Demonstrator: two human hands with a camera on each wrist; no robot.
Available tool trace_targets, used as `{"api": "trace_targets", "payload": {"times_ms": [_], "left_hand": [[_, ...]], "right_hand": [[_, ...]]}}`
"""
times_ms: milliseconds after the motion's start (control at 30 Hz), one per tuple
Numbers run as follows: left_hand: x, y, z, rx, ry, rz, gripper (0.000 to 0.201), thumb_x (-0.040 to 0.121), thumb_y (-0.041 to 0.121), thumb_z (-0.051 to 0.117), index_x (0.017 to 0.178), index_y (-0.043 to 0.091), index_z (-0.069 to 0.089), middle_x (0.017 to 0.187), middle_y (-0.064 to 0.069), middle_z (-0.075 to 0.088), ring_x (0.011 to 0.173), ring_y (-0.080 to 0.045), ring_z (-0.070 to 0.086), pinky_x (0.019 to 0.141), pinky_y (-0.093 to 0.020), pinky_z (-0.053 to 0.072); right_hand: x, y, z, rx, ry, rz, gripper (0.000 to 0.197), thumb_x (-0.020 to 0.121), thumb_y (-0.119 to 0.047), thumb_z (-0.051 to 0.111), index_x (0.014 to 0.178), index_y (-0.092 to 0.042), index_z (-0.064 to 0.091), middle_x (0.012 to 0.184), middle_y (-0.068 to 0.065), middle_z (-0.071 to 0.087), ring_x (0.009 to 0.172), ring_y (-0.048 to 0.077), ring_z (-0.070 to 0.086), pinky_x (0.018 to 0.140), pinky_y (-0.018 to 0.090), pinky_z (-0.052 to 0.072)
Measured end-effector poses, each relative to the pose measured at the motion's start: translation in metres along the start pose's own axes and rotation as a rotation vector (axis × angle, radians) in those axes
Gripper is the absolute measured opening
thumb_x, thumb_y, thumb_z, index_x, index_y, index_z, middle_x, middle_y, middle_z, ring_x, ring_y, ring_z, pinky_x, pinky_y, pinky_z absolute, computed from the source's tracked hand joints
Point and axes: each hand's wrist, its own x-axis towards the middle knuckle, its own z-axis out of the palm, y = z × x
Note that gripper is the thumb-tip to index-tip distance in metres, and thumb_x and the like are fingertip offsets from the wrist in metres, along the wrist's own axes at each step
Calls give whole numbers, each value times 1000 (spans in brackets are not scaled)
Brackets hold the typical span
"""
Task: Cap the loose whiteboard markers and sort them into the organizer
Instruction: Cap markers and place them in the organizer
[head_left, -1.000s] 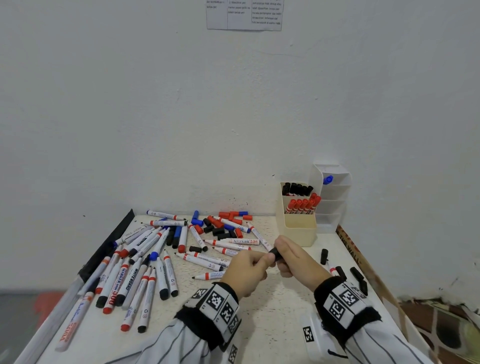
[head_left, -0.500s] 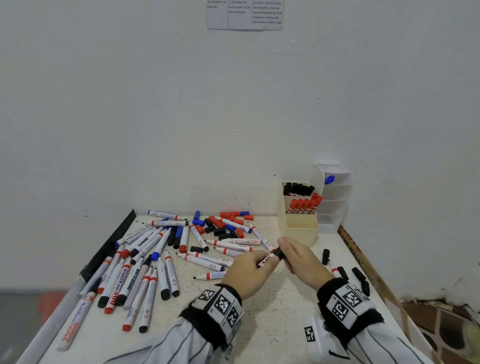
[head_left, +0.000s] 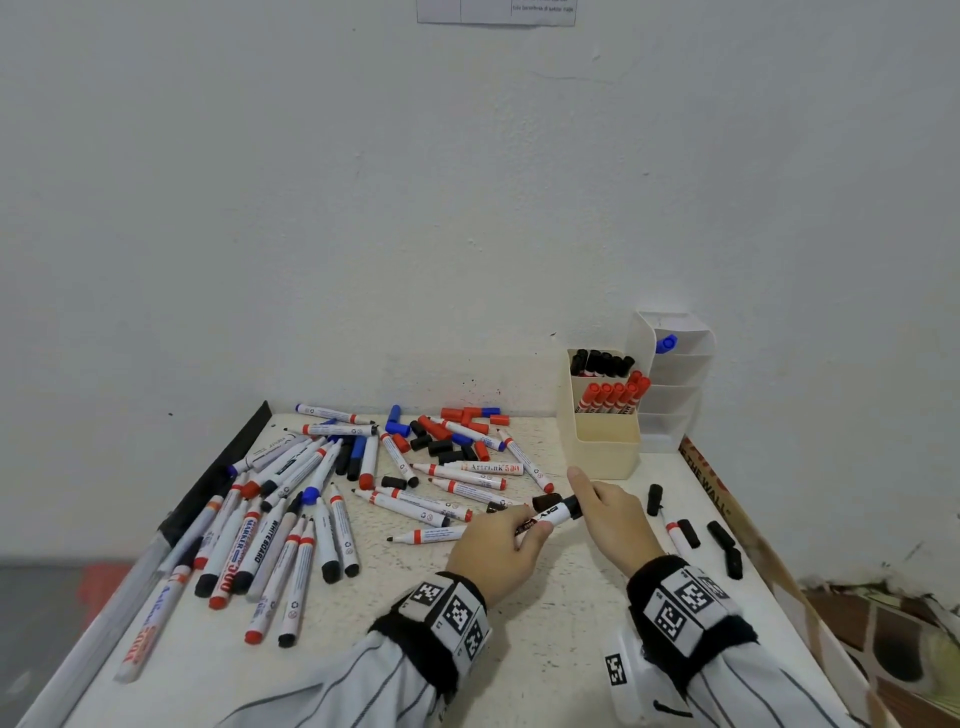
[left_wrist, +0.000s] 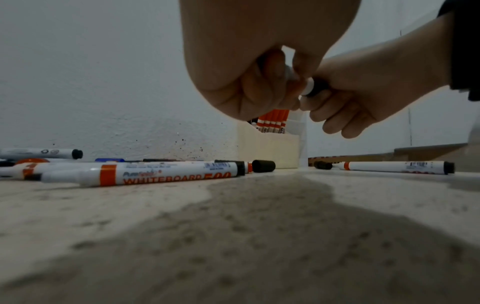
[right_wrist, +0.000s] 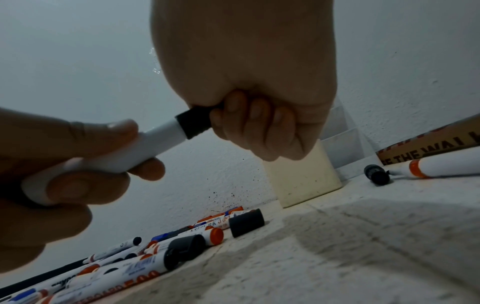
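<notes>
A white-barrelled whiteboard marker (head_left: 551, 515) with a black cap on its end is held a little above the table between both hands. My left hand (head_left: 501, 543) grips the barrel (right_wrist: 145, 148). My right hand (head_left: 610, 514) curls its fingers round the black cap (right_wrist: 194, 121), with the index finger sticking out straight. The cream organizer box (head_left: 602, 452) holds black-capped and red-capped markers, and the white tiered organizer (head_left: 675, 395) behind it holds one blue marker (head_left: 666, 343). Several loose markers (head_left: 291, 509) and loose caps (head_left: 447, 436) lie on the left and far side.
A loose black cap (head_left: 545, 501) lies just beyond the hands. To the right lie black caps (head_left: 722, 535) and an uncapped marker (head_left: 674, 535). A printed cardboard strip (head_left: 711, 483) borders the right table edge, a dark rail (head_left: 218, 478) the left. The wall stands close behind.
Both hands have sunk a little toward the table and drawn slightly apart, so more of the barrel shows. My right index finger has straightened.
</notes>
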Motion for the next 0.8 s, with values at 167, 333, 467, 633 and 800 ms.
{"api": "trace_targets", "payload": {"times_ms": [167, 333, 467, 633, 800], "left_hand": [[-1, 1, 4, 69, 36, -5, 38, 94, 45, 43, 119, 22, 61, 74, 5, 60, 70, -14, 53, 63, -24, 37], [-1, 1, 6, -117, 17, -33, 27, 92, 35, 53, 112, 21, 66, 85, 1, 70, 79, -13, 60, 77, -29, 49], [-1, 2, 9, -235, -110, -101, 12, 93, 35, 52, 89, 24, 52, 78, 4, 66, 57, -5, 50, 67, -31, 45], [0, 6, 8, -53, -176, -89, 39, 97, 42, 38, 119, 15, 55, 99, -11, 66, 87, -25, 60, 73, -32, 43], [-3, 10, 6, 308, -78, 2, 40, 99, 43, 31, 124, 18, 48, 82, -2, 57, 74, -17, 50, 54, -26, 32]], "right_hand": [[0, 3, 0, -65, -8, 37, 49, 99, -37, 32, 55, -20, 43, 61, 0, 45, 61, 13, 42, 57, 26, 31], [2, 1, 2, -101, -10, 39, 48, 99, -31, 30, 55, -17, 42, 61, 0, 45, 61, 14, 42, 55, 25, 30], [1, 0, 2, -61, -7, -42, 48, 99, -32, 34, 54, -17, 40, 58, -1, 41, 58, 13, 38, 57, 28, 30], [0, 0, 2, -114, -33, -6, 50, 99, -34, 32, 52, -17, 39, 57, 0, 41, 58, 14, 38, 57, 30, 29], [-1, -7, 5, -83, -4, 59, 47, 97, -28, 33, 52, -16, 38, 57, 0, 39, 58, 14, 37, 54, 28, 28]]}}
